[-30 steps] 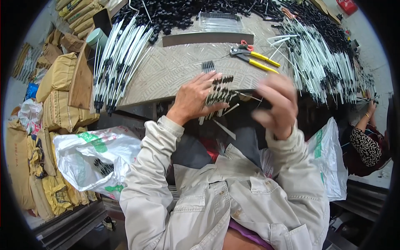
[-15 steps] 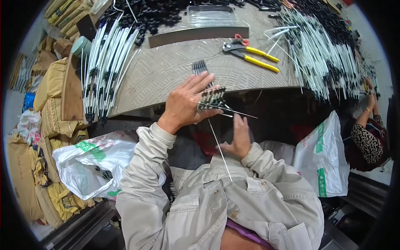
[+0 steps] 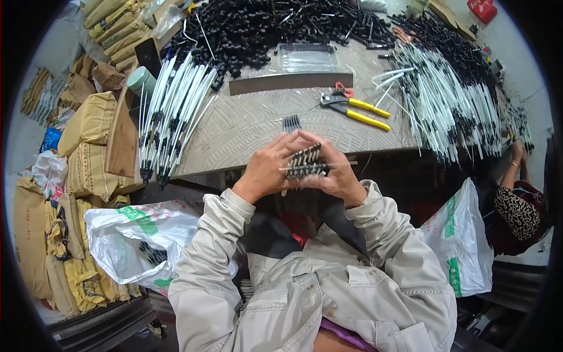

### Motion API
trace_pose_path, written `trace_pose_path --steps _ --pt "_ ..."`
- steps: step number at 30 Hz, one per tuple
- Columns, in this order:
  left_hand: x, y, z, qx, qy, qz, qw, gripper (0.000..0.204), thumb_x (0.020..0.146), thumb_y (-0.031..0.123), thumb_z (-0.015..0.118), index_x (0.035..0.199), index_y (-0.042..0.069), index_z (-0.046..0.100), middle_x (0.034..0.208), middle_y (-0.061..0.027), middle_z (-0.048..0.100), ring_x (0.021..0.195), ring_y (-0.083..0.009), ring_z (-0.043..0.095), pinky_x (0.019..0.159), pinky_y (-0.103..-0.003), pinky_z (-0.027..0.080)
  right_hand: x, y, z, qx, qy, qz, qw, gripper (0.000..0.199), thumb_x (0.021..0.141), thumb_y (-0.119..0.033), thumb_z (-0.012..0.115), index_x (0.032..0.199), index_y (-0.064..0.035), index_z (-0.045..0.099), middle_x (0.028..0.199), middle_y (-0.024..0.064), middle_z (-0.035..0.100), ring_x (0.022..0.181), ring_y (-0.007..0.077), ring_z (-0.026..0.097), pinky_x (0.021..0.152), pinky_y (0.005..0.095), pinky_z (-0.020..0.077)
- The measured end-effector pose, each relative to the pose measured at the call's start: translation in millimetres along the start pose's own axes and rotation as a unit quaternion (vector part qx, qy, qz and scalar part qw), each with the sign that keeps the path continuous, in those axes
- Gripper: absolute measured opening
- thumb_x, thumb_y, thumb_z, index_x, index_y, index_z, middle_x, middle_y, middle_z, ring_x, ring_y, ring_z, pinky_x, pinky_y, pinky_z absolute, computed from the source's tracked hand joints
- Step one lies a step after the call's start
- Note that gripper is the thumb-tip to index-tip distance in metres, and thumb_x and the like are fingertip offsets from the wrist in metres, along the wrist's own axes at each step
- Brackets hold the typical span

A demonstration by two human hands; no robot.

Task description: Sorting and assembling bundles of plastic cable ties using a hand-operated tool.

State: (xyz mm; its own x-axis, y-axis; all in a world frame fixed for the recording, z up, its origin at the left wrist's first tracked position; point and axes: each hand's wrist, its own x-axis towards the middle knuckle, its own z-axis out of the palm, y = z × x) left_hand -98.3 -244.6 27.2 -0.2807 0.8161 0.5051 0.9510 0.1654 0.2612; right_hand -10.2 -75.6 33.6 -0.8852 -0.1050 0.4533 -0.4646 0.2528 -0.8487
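Note:
A bundle of thin black rods with pale parts [image 3: 306, 163] is between my hands, in front of the table's near edge. My left hand [image 3: 265, 168] wraps the bundle from the left, fingers curled over its top. From the right, my right hand [image 3: 341, 177] closes around the other side, its fingers meeting the left ones. A thin pale strip crosses the bundle at the right hand. Dark prongs [image 3: 291, 123] stick out beyond my fingers over the tabletop. My fingers hide part of the bundle. Yellow-handled cutting pliers [image 3: 356, 111] lie on the table beyond my right hand.
On the table [image 3: 234, 120] lie a flat metal strip [image 3: 290, 84], a clear tray [image 3: 308, 58], black parts [image 3: 252, 29] and white-tubed pieces at left [image 3: 176, 111] and right [image 3: 451, 105]. White sacks [image 3: 138, 234] flank me. Another person [image 3: 519, 205] works at far right.
My right hand has moved up from below the bundle and now grips it beside the left hand. The long thin strand hanging towards my lap no longer shows there.

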Motion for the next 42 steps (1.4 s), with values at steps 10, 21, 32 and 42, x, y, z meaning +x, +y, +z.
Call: trace_pose_path --steps 10,21,32,42 --pt "5 8 -1 -0.075 0.019 -0.053 0.996 0.052 0.066 0.027 0.071 0.113 0.010 0.057 0.126 -0.0090 0.052 0.118 -0.0284 0.048 0.099 -0.041 0.039 12 -1 13 0.089 -0.032 -0.020 0.995 0.035 0.078 -0.015 0.068 0.110 -0.0041 0.060 0.098 0.0104 0.065 0.085 0.0248 0.064 0.078 0.0304 0.0467" --pt "-20 99 59 -0.580 -0.018 -0.228 0.782 0.036 0.076 0.014 0.070 0.108 0.003 0.057 0.100 -0.0052 0.061 0.091 -0.0176 0.057 0.080 -0.030 0.045 -32 -67 -16 0.289 0.007 0.043 0.956 0.024 0.087 -0.003 0.053 0.107 0.0087 0.048 0.101 0.0223 0.062 0.091 0.0281 0.063 0.081 0.0362 0.0504" --pt "-2 50 -36 -0.395 -0.069 -0.429 0.810 0.024 0.077 0.010 0.066 0.097 -0.002 0.061 0.082 -0.0088 0.066 0.065 -0.0108 0.061 0.059 -0.025 0.049 -75 13 -17 0.347 0.054 0.304 0.886 0.021 0.087 -0.006 0.055 0.103 0.0078 0.052 0.094 0.0180 0.064 0.086 0.0238 0.064 0.079 0.0338 0.0517" --pt "63 -159 -64 0.341 -0.050 -0.403 0.848 0.012 0.072 0.003 0.057 0.079 0.000 0.066 0.085 -0.0224 0.063 0.079 -0.0382 0.062 0.070 -0.044 0.051 -72 5 -21 0.327 0.024 0.282 0.902 0.018 0.085 -0.004 0.053 0.097 0.0079 0.059 0.093 0.0162 0.065 0.086 0.0228 0.064 0.081 0.0330 0.0502"
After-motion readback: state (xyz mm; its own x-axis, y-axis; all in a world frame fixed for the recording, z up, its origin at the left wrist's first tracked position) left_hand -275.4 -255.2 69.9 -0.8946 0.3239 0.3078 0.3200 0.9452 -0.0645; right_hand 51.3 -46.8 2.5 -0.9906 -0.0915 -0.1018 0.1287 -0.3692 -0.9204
